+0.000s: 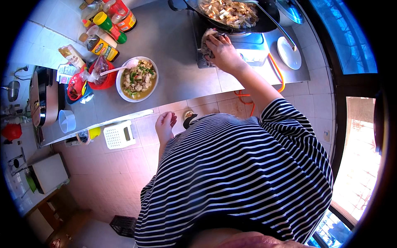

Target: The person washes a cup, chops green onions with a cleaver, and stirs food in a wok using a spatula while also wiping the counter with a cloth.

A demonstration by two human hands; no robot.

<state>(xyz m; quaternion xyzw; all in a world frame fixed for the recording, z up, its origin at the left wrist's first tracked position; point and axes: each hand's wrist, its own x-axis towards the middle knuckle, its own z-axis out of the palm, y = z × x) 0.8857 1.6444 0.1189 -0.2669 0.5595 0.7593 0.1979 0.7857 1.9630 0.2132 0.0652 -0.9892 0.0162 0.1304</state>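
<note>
My right hand [224,51] grips a crumpled greyish cloth [206,46] against the left front edge of a gas stove [248,57]. Just beyond it, a black wok [214,23] sits on the stove, filled with sliced browned food [231,14]. A metal-handled utensil [276,26] rests across the wok, its handle pointing toward the right front. Low beside my body, my left hand [166,123] hangs clear of the counter with fingers curled and nothing visible in it.
A bowl of chopped food in broth [118,82] with a spoon stands on the metal counter [176,59]. Seasoning bottles [107,28] and red baskets [107,82] are left. A white plate [288,54] lies right; an orange hose [280,74] hangs over the edge. A white stool [113,136] stands below.
</note>
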